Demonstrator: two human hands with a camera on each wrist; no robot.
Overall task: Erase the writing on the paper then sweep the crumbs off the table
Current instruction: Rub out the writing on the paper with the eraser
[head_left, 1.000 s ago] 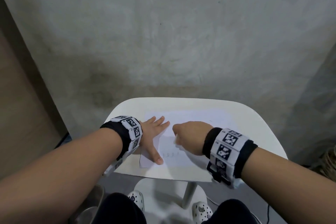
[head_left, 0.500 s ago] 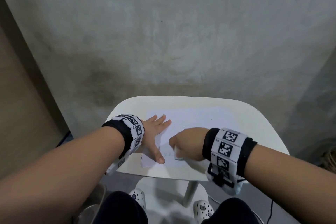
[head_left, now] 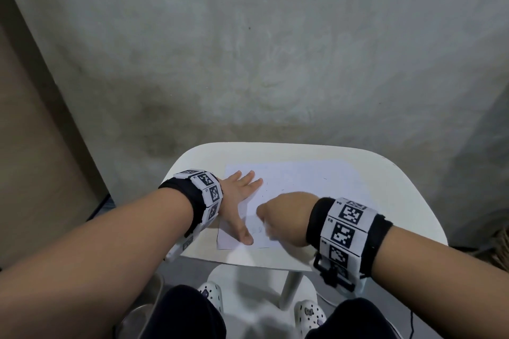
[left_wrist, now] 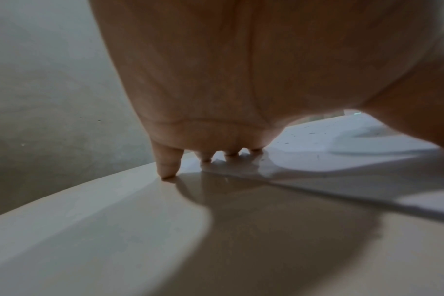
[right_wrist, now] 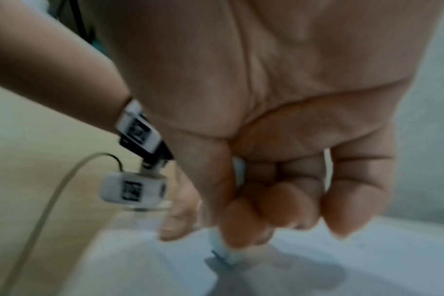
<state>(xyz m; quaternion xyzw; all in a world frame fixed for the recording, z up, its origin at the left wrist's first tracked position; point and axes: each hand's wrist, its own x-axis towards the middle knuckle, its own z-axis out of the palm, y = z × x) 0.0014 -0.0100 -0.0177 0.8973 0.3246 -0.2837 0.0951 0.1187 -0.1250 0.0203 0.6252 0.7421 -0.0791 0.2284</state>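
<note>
The sheet of paper [head_left: 297, 190] lies flat on the small white table [head_left: 391, 201]. The left hand [head_left: 239, 201] presses its left part down with straight, spread fingers [left_wrist: 167, 160], the thumb pointing toward the near edge. The right hand [head_left: 286, 217], just beside that thumb, pinches a white eraser [right_wrist: 227, 254] between thumb and curled fingers, its tip touching the paper beneath the fist, by faint pencil marks [head_left: 257, 230].

Rough grey concrete wall [head_left: 275, 49] straight ahead w/ a darker stain low down on the left. Tan wooden panel [head_left: 33, 146] at left. Small white bench [head_left: 399, 201], rounded corners, on a white pedestal leg [head_left: 289, 289]. Grey floor [head_left: 192, 270] underneath.
</note>
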